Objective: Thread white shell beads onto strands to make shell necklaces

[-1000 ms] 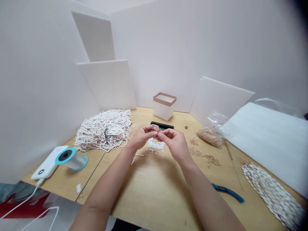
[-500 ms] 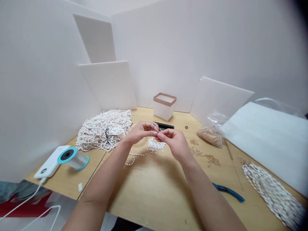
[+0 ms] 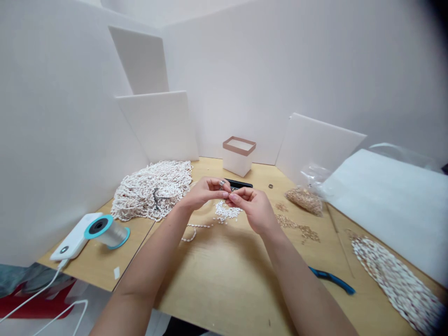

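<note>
White beads [image 3: 227, 212] lie on the surface [image 3: 217, 275] below the left hand [image 3: 205, 192] and right hand [image 3: 255, 209]; fingertips remain pinched together on something too small to identify.

Desk [image 3: 217, 275]: pale wood, smooth, low satin sheen, fine grain seen. Upright panels [image 3: 159, 123] behind it: matt white, foam-like board. Spool [image 3: 107, 229]: teal plastic flanges, wound with clear, glossy thread. Flat device [image 3: 72, 242] beside it: smooth white plastic. Heap of strung beads [image 3: 152, 189]: off-white, knobbly, dull lustre. Loose white beads [image 3: 227, 212]: same finish. Small scattered beads [image 3: 297, 228]: gold-toned, metallic glint. Bag [image 3: 311, 179]: clear plastic film, crinkled and shiny. Pliers [image 3: 332, 280]: blue handle sleeves, smooth. Ring [image 3: 221, 183] on the left hand [image 3: 205, 192]: bright metal. Sheet [image 3: 392, 205] at right: matt white foam.
</note>
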Demonstrator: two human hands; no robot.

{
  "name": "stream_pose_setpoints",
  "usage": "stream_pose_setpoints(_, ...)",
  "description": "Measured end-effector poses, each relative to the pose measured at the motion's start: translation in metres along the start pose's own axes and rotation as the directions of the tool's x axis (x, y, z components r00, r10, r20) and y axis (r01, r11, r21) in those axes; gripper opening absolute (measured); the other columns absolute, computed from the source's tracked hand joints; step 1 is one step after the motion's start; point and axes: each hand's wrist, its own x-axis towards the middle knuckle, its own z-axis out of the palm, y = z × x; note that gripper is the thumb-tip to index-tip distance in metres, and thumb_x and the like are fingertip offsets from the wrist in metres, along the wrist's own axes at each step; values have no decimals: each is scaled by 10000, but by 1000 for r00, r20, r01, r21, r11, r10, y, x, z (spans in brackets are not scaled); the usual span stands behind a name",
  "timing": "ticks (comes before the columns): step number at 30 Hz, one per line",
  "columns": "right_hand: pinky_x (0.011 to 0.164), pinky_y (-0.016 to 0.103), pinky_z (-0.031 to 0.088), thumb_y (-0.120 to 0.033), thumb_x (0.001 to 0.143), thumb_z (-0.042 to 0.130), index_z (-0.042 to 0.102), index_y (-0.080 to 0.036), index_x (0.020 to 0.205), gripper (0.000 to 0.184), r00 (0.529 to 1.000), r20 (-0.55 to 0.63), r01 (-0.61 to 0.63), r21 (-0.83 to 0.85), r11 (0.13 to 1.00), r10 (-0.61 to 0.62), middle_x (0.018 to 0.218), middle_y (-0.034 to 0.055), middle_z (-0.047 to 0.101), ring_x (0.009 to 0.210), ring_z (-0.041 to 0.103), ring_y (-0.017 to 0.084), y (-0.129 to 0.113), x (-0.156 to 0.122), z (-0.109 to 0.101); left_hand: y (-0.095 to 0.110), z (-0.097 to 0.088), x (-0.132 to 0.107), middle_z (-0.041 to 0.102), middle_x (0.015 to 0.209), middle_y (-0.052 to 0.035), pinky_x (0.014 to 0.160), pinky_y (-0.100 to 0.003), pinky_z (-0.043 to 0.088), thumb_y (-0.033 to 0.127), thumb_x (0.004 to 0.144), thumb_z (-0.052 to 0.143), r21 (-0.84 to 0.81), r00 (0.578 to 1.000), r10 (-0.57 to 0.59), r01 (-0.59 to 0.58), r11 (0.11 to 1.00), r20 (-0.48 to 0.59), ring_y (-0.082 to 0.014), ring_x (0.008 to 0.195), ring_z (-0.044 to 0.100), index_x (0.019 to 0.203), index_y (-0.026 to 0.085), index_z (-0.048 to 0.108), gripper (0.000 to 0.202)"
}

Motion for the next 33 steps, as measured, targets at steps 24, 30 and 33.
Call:
stream_pose_setpoints(24, 365, 210, 345, -468, 749, 728, 739, -141, 919, 369, 999, 43, -16, -172, 985, 23, 643, 51, 701, 453, 564, 115, -16, -3, -8, 9, 15, 0, 588, 856, -60, 727, -279, 464, 351, 741, 756, 67, 990, 137, -134, 989, -34, -143, 751, 571, 739, 134, 691, 227)
stream_pose_setpoints(30, 371, 197, 355, -445, 749, 735, 715, -144, 848, 318, 998, 56, -1, -196, 981, 12, 730, 65, 720, 455, 546, 88, -19, -4, -11, 3, 19, 4, 600, 850, -55, 688, -254, 469, 370, 769, 726, 152, 984, 172, -161, 975, -57, -131, 728, 572, 823, 129, 668, 253)
stream_pose_setpoints(33, 421, 207, 434, -444, 751, 739, 703, -139, 837, 319, 997, 76, 5, -213, 977, 11, 796, 86, 730, 512, 595, 106, -28, -6, -18, -8, 16, 6, 634, 822, -55, 695, -248, 456, 376, 815, 667, 274, 975, 175, -133, 952, -136, -134, 728, 575, 906, 123, 670, 269)
